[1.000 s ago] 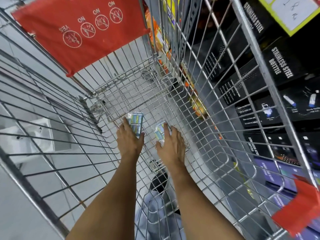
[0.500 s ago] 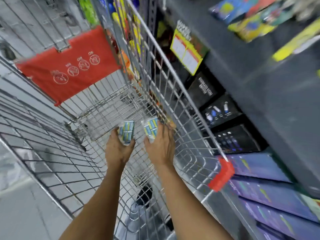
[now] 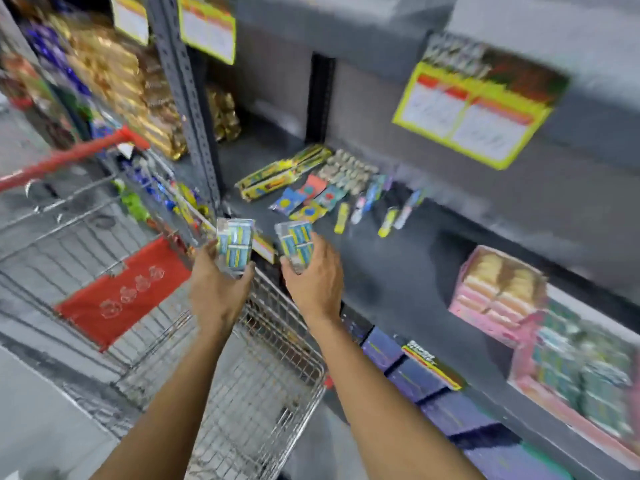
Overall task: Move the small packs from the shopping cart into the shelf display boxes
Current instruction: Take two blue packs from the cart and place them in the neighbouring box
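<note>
My left hand [image 3: 216, 289] grips a small blue-and-yellow pack [image 3: 235, 245] held upright above the wire shopping cart [image 3: 270, 393]. My right hand [image 3: 313, 282] grips a second pack of the same kind [image 3: 296, 244], just right of the first, over the cart's right rim. Both packs sit at the front edge of the dark grey shelf [image 3: 381, 271]. At the right end of that shelf stand pink display boxes [image 3: 495, 292], one holding similar green-blue packs [image 3: 588, 375]. The view is blurred by motion.
Small colourful items [image 3: 332, 188] lie loose at the back of the shelf. Yellow price tags [image 3: 467, 116] hang from the shelf above. A grey upright post [image 3: 187, 109] divides the shelving, with gold-wrapped goods [image 3: 138, 98] to its left. Purple boxes [image 3: 426, 379] fill the shelf below.
Both hands have lifted a pack each out of the cart bottom up to shelf height. My view has swung up and right from the cart to the shelf.
</note>
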`<control>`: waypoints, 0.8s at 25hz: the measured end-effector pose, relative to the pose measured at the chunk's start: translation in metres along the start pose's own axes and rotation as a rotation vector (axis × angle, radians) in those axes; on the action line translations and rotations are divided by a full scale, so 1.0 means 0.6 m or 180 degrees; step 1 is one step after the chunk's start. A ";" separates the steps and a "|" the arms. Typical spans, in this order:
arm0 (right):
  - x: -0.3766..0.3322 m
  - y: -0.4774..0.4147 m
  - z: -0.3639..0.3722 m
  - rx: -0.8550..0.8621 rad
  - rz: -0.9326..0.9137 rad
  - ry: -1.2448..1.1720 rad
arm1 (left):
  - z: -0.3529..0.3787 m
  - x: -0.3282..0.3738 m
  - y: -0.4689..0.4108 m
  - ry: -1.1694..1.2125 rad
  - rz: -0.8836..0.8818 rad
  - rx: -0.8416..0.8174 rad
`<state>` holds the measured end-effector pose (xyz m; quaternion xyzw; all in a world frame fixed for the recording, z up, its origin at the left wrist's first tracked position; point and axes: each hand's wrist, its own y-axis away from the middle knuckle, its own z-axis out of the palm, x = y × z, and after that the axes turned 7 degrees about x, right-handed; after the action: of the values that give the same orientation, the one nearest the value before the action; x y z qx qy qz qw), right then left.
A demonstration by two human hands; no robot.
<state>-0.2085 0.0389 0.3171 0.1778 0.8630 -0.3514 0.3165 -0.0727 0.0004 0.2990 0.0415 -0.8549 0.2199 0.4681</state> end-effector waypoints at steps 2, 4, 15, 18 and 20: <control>0.020 -0.021 -0.070 0.0458 0.0254 0.0001 | 0.023 0.071 0.019 0.0182 0.0144 -0.0049; 0.055 -0.032 -0.142 0.0642 0.0348 0.0254 | 0.056 0.135 0.056 0.0354 0.0369 -0.0276; 0.301 0.074 -0.492 0.1507 0.1297 0.1662 | 0.195 0.370 0.426 0.0785 0.1102 -0.2098; 0.345 0.121 -0.544 0.1430 0.1807 0.1836 | 0.218 0.384 0.487 0.0623 0.1144 -0.2404; 0.359 0.138 -0.559 0.1210 0.1880 0.1930 | 0.236 0.380 0.510 0.0428 0.1454 -0.2558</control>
<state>-0.4645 0.3551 0.3171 0.5655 0.7493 -0.3304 0.0982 -0.3955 0.2476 0.3168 -0.3468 -0.8273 -0.0291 0.4411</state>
